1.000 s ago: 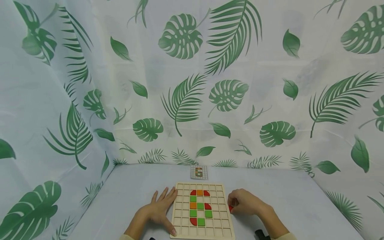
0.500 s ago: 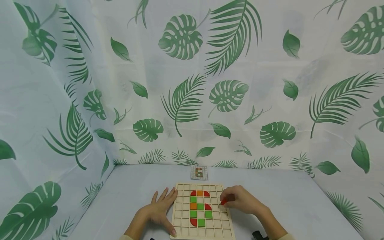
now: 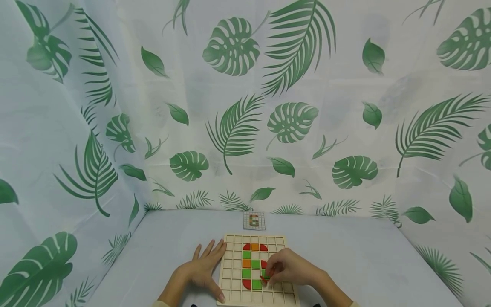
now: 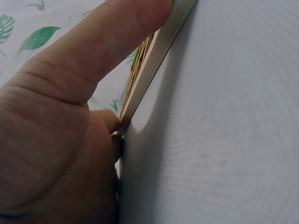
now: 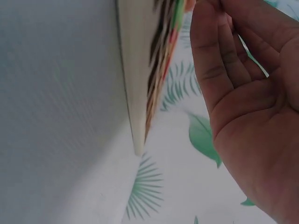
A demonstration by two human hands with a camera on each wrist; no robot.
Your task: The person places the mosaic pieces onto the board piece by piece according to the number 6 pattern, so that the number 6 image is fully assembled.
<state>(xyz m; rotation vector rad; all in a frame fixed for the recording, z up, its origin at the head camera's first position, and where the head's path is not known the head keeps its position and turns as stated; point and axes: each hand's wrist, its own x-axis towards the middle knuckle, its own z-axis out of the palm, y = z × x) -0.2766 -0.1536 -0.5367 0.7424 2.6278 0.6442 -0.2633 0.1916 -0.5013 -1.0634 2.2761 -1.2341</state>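
A wooden grid board (image 3: 235, 284) lies on the table with red, orange and green tiles in its cells. Along its left edge rests my left hand (image 3: 201, 269), fingers spread, with the thumb on the near left corner; the left wrist view shows that thumb (image 4: 117, 39) against the board's side. My right hand (image 3: 294, 267) is over the right half of the board. Between thumb and fingertips it pinches a red tile (image 3: 264, 279), close to the lower right of the tile pattern. The fingers partly cover nearby red and green tiles.
A small card (image 3: 254, 221) with a printed grid and coloured figure lies behind the board. Leaf-patterned white cloth (image 3: 245, 128) hangs at the back and sides. The pale tabletop (image 3: 356, 251) extends on both sides of the board.
My right hand has moved left from beside the board to above its tile pattern, carrying the red tile. The left hand has stayed in place.
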